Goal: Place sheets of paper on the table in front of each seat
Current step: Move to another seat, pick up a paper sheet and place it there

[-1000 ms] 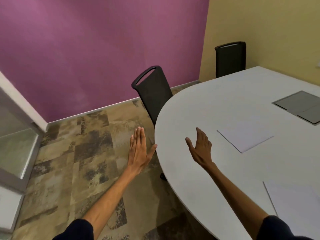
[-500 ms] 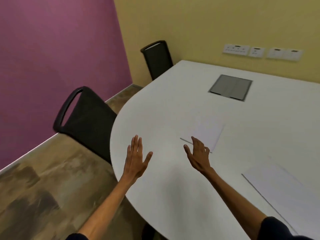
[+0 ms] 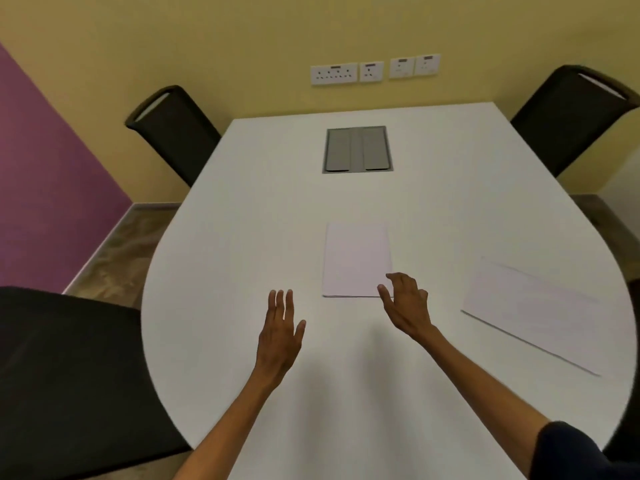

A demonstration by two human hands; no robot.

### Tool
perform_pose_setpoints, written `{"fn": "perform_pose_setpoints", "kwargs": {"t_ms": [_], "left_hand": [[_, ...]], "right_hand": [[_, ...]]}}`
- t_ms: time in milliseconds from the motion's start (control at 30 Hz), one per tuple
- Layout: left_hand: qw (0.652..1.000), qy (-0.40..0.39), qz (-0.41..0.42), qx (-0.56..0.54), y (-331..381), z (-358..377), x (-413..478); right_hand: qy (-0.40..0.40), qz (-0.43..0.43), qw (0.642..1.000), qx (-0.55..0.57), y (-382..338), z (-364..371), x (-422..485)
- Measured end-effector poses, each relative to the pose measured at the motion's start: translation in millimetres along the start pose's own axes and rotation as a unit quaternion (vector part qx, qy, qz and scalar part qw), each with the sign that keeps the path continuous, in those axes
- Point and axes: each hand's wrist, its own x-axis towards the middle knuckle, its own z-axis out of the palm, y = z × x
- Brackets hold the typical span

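Lying flat on the white oval counter (image 3: 242,237), the white rectangular paper stack (image 3: 356,259) now has the right hand (image 3: 405,308) at its near right corner. A second ago that hand was well short of it. Its fingers are loosely curled and grip nothing; contact is unclear. Next sheet pickup looks imminent. The left hand (image 3: 280,327) hovers flat and empty, left of the stack. One loose white paper sheet (image 3: 530,313) lies right of the right hand.

Both hands extended: left (image 3: 280,332) flat, right (image 3: 408,306) loosely curled.
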Motion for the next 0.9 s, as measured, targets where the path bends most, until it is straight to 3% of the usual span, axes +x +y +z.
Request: {"fn": "perform_pose_setpoints", "kwargs": {"t_ms": [133, 267, 433, 533, 767, 900], "left_hand": [[0.998, -0.041, 0.026, 0.044, 7.3, 32.9, 24.5], [0.991, -0.084, -0.001, 0.104, 20.7, 49.0, 52.4], [0.993, -0.105, -0.019, 0.041, 19.4, 71.9, 100.9], [0.997, -0.074, -0.032, -0.012, 17.8, 82.4, 131.2], [0.991, -0.069, -0.070, 0.089, 6.6, 99.2, 192.0], [0.984, -0.122, -0.106, 0.077, 5.4, 114.0, 213.8]], "right_hand": [[-0.004, 0.021, 0.999, -0.038, 18.3, 8.0, 22.5], [-0.007, 0.031, 0.998, -0.051, 34.6, 19.6, 49.2], [-0.013, 0.062, 0.997, -0.039, 46.6, 38.1, 81.3], [-0.023, 0.084, 0.995, -0.037, 53.8, 49.9, 99.8], [-0.019, 0.153, 0.988, -0.009, 62.6, 73.8, 143.9], [-0.028, 0.184, 0.982, -0.019, 62.1, 86.1, 161.2]]}}
